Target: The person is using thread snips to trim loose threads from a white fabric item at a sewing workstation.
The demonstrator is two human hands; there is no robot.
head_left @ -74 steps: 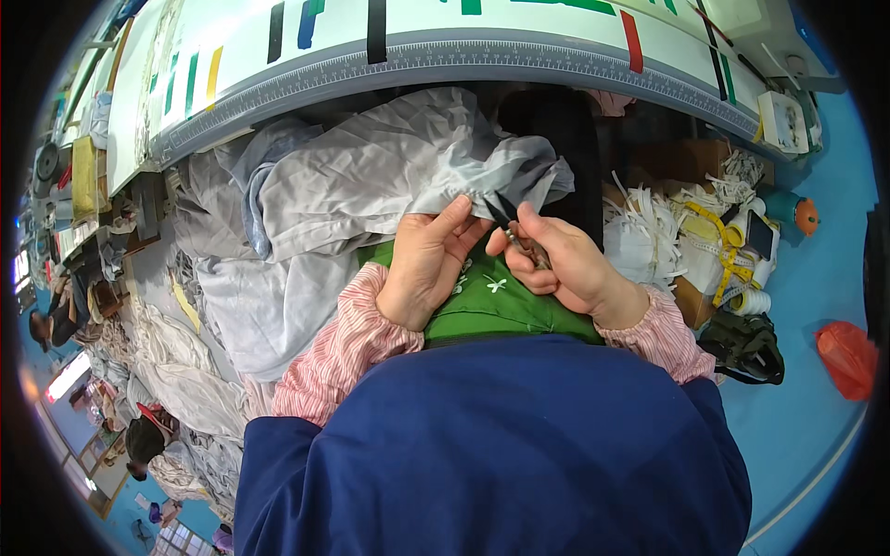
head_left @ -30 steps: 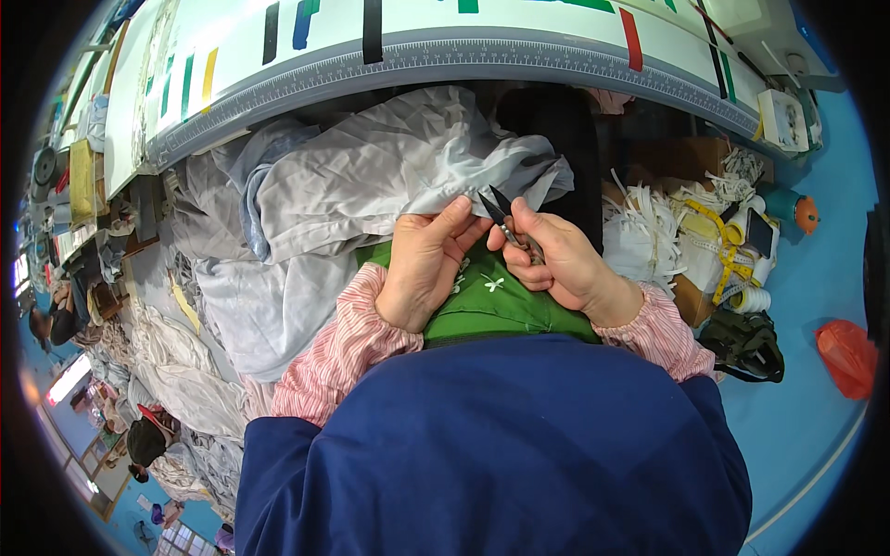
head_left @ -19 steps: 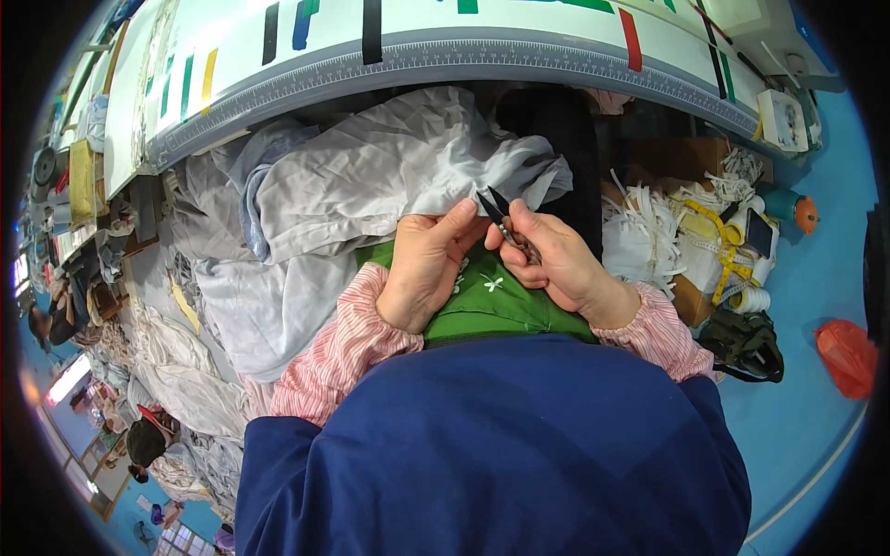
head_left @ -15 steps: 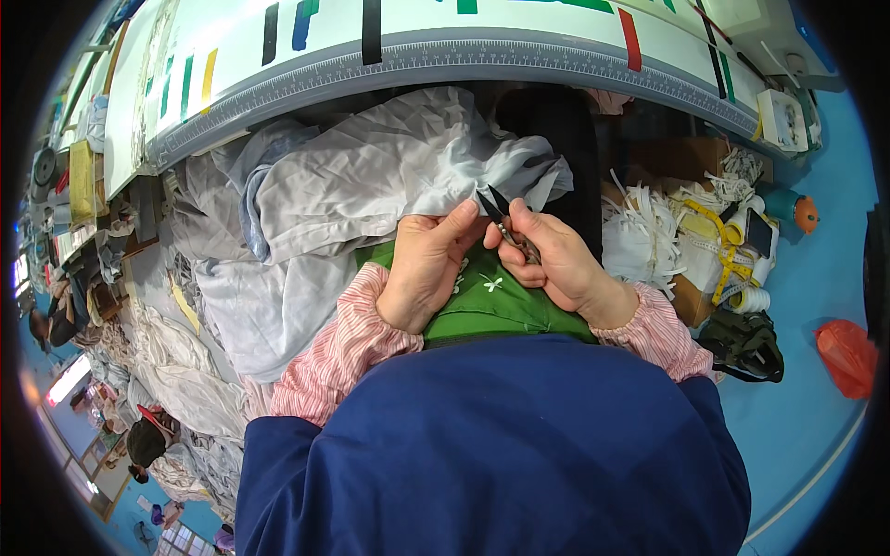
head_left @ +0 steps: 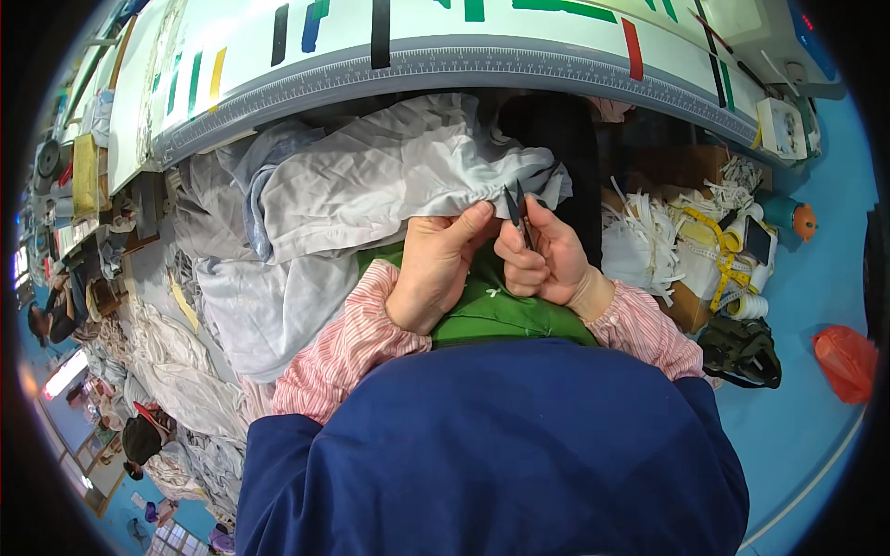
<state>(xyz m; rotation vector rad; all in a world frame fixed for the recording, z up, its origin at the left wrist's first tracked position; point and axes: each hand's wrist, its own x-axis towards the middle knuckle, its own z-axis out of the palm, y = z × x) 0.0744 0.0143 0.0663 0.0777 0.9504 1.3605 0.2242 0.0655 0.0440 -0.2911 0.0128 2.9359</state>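
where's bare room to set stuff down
Bare: white tabletop between the middle black tape strip and the red one, short of green tape; blue floor between the dark-green bag and red plastic bag. Crowded: by the tabletop's edge, crumpled light-grey cloth; right of it, a brown cardboard box heaped with white strips and yellow measuring tape.

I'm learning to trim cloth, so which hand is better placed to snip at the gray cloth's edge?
The right hand, most likely: it holds the thread snips, blades close to the edge of the gray cloth. The left hand pinches that edge, so it seems better suited to steadying.
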